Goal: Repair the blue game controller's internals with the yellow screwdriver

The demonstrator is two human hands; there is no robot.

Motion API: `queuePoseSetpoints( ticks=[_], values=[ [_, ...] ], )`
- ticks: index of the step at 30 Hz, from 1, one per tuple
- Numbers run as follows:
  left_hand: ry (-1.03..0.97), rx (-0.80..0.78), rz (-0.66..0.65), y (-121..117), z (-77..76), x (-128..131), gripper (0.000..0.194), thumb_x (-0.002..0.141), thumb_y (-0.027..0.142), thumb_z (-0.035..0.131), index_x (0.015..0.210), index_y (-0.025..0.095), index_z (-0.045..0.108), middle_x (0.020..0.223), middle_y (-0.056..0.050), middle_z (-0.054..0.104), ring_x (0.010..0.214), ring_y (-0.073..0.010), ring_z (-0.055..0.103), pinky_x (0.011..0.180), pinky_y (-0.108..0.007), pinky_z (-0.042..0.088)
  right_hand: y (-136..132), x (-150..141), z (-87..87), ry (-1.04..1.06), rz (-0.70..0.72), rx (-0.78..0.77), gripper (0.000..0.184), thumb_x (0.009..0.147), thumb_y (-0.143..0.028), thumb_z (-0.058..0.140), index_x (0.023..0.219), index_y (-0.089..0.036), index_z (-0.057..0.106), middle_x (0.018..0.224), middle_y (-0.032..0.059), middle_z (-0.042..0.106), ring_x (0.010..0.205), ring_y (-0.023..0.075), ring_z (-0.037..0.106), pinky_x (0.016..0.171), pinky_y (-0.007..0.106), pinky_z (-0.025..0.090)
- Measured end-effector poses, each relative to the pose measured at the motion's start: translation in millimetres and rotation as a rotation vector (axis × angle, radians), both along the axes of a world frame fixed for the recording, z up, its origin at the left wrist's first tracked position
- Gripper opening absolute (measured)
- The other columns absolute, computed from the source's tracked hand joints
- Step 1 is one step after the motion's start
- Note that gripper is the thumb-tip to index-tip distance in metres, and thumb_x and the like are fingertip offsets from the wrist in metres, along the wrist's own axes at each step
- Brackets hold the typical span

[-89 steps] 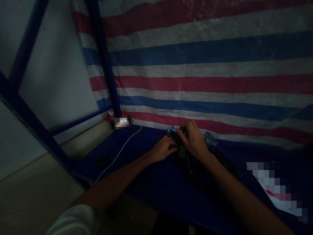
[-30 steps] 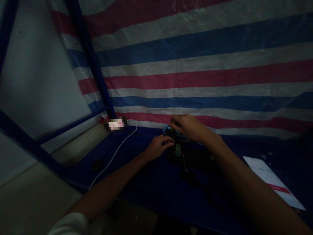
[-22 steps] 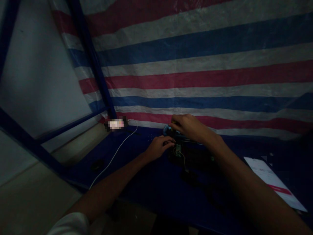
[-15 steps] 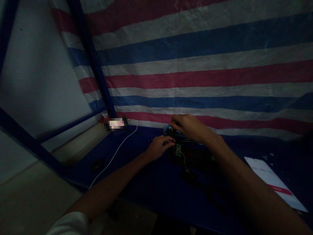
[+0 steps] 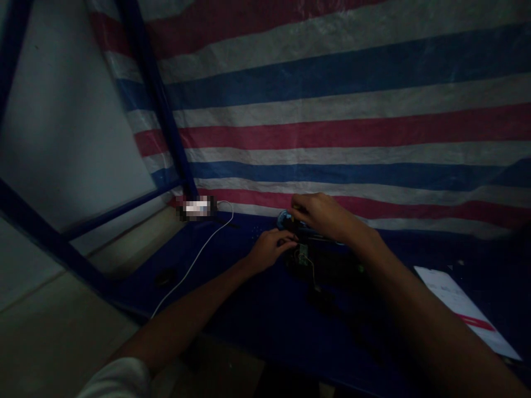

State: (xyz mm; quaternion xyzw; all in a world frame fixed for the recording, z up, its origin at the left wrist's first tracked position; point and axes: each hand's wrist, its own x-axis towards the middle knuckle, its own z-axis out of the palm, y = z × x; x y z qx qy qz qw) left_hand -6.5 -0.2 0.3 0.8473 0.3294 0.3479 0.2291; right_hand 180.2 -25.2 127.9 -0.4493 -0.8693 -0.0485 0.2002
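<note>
Right now my left hand [image 5: 269,251] is resting at the left end of a dark electronic device [image 5: 326,268], and my right hand [image 5: 323,216] is reaching over its far edge. The device lies flat on the blue-covered table [image 5: 244,287], its long axis running left to right along the far edge, slightly skewed toward me on the right. A small green circuit board [image 5: 303,254] sits at its left end, right beside my left hand, and a thin wire [image 5: 312,275] trails from the board toward the near side.

My left fingers [image 5: 287,240] are curled and close together, down against the device's far left corner. My right fingers [image 5: 301,204] are held together and point left, over a blue piece [image 5: 284,218] at the far edge of the table. It's too dark to tell whether either hand is pinching anything.

Off to the left, a white cable [image 5: 194,262] curves across the table from a pixelated block [image 5: 197,208] by a blue metal post [image 5: 160,116]. A sheet of paper [image 5: 460,309] lies well off to the right, and a striped tarpaulin [image 5: 332,116] hangs along the far side.
</note>
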Motion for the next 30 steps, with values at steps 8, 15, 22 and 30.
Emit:
queuePoseSetpoints(
  ticks=[8,15,22,30],
  values=[
    [0.015,0.027,0.016,2.7,-0.5,-1.0,0.013,0.095,0.027,0.069,0.102,0.021,0.078,0.098,-0.004,0.078,0.087,-0.0179,0.068,0.082,-0.029,0.050,-0.4,-1.2,-2.8,-0.011,0.042,-0.005,0.016,0.097,-0.027,0.049,0.087,-0.020,0.060,0.082,0.0065,0.068,0.071,0.0165,0.058,0.068,0.032,0.035],
    [-0.067,-0.027,-0.050,-0.6,0.4,1.5,0.018,0.100,0.027,0.062,0.103,0.020,0.078,0.113,-0.005,0.078,0.088,-0.0173,0.069,0.083,-0.029,0.052,-2.7,-1.6,-1.6,0.004,0.041,-0.085,0.016,0.092,-0.028,0.053,0.103,-0.019,0.059,0.094,0.0090,0.072,0.081,0.0204,0.062,0.071,0.033,0.038],
    [-0.082,-0.072,0.038,3.1,-4.9,3.7,0.014,0.094,0.029,0.070,0.099,0.017,0.077,0.096,-0.005,0.077,0.081,-0.0181,0.067,0.079,-0.029,0.051,-6.8,-1.2,1.6,0.010,0.087,-0.109,0.018,0.092,-0.028,0.055,0.108,-0.020,0.058,0.098,0.0088,0.072,0.084,0.0206,0.063,0.072,0.032,0.040],
    [-0.086,-0.106,0.050,4.7,-5.9,5.3,0.017,0.093,0.033,0.070,0.089,0.017,0.070,0.086,-0.002,0.073,0.074,-0.0155,0.061,0.075,-0.028,0.049,-3.6,-6.2,-4.4,-0.095,-0.124,0.009,0.040,0.103,-0.049,0.045,0.088,-0.018,0.064,0.086,0.0122,0.073,0.075,0.0224,0.064,0.065,0.033,0.035]
  ],
)
